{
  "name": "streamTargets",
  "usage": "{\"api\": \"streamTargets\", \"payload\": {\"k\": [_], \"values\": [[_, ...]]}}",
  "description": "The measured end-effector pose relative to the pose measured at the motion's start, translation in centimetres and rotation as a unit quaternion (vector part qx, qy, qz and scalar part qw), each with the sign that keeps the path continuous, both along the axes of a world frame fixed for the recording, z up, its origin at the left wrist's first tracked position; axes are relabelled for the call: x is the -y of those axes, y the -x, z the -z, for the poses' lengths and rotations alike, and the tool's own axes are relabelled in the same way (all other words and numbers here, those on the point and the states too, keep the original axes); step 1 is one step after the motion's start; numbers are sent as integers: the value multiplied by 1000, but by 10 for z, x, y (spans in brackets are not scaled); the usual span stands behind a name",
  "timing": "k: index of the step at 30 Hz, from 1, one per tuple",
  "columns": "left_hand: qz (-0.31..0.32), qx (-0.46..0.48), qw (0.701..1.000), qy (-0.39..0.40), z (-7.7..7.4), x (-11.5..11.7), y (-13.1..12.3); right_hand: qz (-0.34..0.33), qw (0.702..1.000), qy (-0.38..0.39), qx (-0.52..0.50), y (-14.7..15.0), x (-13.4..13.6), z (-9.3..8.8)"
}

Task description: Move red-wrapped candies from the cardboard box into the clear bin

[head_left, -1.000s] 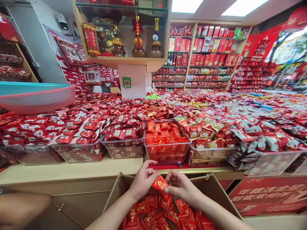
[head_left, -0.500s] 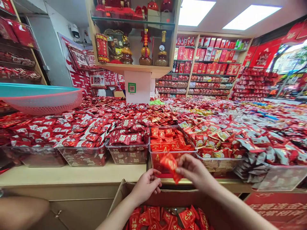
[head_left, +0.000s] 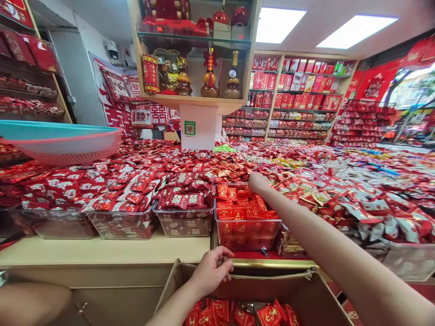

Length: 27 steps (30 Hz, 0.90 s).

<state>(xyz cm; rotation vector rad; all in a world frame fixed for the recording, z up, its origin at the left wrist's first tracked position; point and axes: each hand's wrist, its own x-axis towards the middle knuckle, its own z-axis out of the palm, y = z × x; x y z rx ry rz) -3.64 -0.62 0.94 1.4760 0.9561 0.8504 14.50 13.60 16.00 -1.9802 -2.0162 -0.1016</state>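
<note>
My left hand (head_left: 215, 268) hovers above the near part of an open cardboard box (head_left: 272, 287); its fingers are loosely bent with gaps between them, and nothing shows in them. Red-and-gold wrapped packets (head_left: 270, 314) lie inside the box. My right hand (head_left: 257, 183) reaches forward to the back right of a clear plastic bin (head_left: 248, 235), which is filled with similar red packets (head_left: 234, 212). The right fingers point away and are hidden, so whether they hold a packet cannot be seen.
Clear bins of wrapped sweets stand left, such as one with dark red packets (head_left: 185, 224), and right, with white-and-red packets (head_left: 390, 224). A pink mesh basket (head_left: 81, 151) rests on the heap. Above hangs a display cabinet (head_left: 193, 102). Another person's arm (head_left: 30, 303) is at lower left.
My right hand has moved forward and up from over the box to the bin's back; the red packet it held is out of sight. My left hand has barely moved.
</note>
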Motion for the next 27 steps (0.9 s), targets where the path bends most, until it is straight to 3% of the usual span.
{"api": "streamTargets", "payload": {"k": [5, 10, 15, 20, 27], "values": [[1, 0, 1000, 3, 0, 0, -1, 19, 999, 17, 45, -2, 1, 8], [-2, -4, 1000, 8, -1, 0, -1, -12, 997, 31, 74, 0, 7, 3], [-1, -3, 1000, 4, 0, -1, 0, -136, 986, 51, 79, 11, 22, -2], [-6, -10, 1000, 4, 1, -2, -1, -240, 963, 103, 67, 21, 26, 11], [-16, -10, 1000, 11, -2, 0, -2, -224, 962, 151, 43, 33, 14, 15]]}}
